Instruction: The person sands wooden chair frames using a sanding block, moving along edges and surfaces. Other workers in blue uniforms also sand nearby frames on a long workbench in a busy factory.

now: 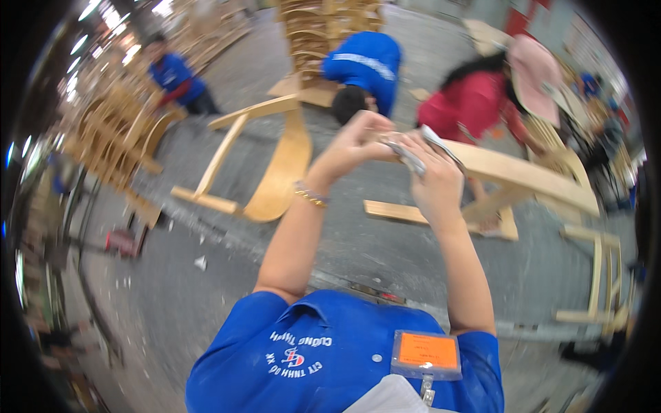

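A pale wooden frame (530,172) of joined bars stands on the grey work surface in front of me, its thick top rail running away to the right from my hands. My left hand (358,141) is closed around the near left end of that rail, its fingertips partly hidden. Wrapped over the rail just beside it, my right hand (439,175) presses a folded grey-white sheet (413,160) against the wood. Whether the sheet is sandpaper or cloth I cannot tell. A second wooden frame (279,172) with a curved panel lies to the left, apart from my hands.
Across the work surface (330,241), a person in blue (368,65) bends down, and one in red with a pink cap (475,103) works at the right. Stacked curved wooden parts (303,34) rise behind. More frames (599,275) stand at the right; another person (175,76) is far left.
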`<state>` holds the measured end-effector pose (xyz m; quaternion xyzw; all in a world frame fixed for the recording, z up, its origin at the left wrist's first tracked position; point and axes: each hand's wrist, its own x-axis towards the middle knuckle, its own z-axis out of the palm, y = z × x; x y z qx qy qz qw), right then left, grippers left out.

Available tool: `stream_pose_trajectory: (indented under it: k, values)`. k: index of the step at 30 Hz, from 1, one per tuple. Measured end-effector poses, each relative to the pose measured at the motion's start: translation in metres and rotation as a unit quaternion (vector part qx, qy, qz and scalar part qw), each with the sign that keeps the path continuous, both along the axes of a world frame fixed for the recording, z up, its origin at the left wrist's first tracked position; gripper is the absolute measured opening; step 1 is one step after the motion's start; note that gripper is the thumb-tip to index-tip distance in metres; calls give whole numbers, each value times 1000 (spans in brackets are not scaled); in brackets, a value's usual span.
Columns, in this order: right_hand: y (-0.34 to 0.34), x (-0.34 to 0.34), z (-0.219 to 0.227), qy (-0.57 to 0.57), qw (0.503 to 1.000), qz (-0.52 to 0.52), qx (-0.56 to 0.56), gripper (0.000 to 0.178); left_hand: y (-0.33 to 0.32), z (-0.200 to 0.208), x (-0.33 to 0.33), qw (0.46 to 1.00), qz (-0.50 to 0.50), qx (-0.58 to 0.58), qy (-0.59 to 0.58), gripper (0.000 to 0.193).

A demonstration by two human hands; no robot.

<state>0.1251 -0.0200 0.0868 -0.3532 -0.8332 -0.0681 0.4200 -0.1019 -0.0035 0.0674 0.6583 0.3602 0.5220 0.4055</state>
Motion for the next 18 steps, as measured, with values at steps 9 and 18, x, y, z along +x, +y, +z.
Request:
stream_pose_trajectory:
  k: [9,18]
  values:
    - [46,225,9,44,965,-258,-16,33,6,1,40,978,194,29,78,22]
    - [103,560,-2,28,762,-635,-127,37,-12,3,60,973,224,6,60,27]
